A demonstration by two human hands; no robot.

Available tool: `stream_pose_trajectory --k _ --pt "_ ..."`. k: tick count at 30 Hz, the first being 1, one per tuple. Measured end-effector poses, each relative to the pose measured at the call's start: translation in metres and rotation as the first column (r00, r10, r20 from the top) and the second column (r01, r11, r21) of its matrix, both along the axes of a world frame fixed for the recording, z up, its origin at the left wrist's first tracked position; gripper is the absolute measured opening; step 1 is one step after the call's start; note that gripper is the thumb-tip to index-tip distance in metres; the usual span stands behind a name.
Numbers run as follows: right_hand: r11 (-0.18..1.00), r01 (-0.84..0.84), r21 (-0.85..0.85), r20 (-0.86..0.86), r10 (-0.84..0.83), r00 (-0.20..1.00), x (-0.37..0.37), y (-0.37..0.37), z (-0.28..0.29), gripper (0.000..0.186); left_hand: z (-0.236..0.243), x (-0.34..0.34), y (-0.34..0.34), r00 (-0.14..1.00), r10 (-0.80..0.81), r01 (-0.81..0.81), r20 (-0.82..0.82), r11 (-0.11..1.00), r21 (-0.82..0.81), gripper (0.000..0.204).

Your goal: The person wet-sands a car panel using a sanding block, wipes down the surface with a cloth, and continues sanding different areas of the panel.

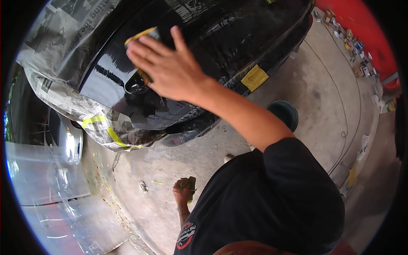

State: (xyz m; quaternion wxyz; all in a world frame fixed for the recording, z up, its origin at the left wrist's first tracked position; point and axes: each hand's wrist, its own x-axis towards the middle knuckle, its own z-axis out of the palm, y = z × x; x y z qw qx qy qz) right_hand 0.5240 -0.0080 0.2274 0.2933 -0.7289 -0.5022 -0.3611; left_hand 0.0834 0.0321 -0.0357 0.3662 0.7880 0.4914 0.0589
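My right hand (168,70) reaches up and left, pressed on the glossy black car body panel (106,80). Beneath its fingers is a piece of sandpaper (146,32), showing a yellow-orange edge and a greyish part. One finger sticks out apart from the others. Part of what lies under the palm is hidden. Close below the hand is a dark oval recess (137,86) in the panel. Low by my body, my left hand (182,193) is closed around an olive-green rag (192,187), perhaps a sponge, held away from the car.
Newspaper (63,95) and yellow tape (114,137) mask the car's left side. A yellow sheet (255,78) rests on its lower edge. A dark bucket (284,114) stands on the concrete floor (314,140). A hose (343,134) and several small boxes (356,49) lie at right.
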Motion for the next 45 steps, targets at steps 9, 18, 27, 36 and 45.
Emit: stream_pose_trajectory --k 9,18,27,36,45 --pt "0.972 0.204 0.117 -0.176 -0.182 0.967 0.037 -0.042 0.018 0.062 0.014 0.003 -0.003 0.999 -0.026 0.021 0.04 0.994 0.104 0.018" --pt "0.943 0.327 0.062 -0.202 -0.309 0.929 0.095 -0.089 0.006 0.06 0.02 -0.006 -0.008 0.995 0.091 -0.093 0.044 0.995 0.048 0.024" --pt "0.939 0.322 0.12 -0.242 -0.287 0.927 0.106 -0.096 0.0 0.067 0.021 0.007 -0.017 0.999 0.007 -0.009 0.047 0.999 0.041 0.021" --pt "0.895 0.39 0.216 -0.319 -0.313 0.895 0.158 -0.123 -0.007 0.069 0.003 0.006 -0.017 0.997 -0.025 0.027 -0.071 0.999 0.019 0.022" --pt "0.884 0.435 0.169 -0.441 -0.327 0.836 0.23 -0.168 0.009 0.068 0.008 0.007 -0.051 0.933 0.05 -0.053 -0.356 0.999 0.003 0.026"
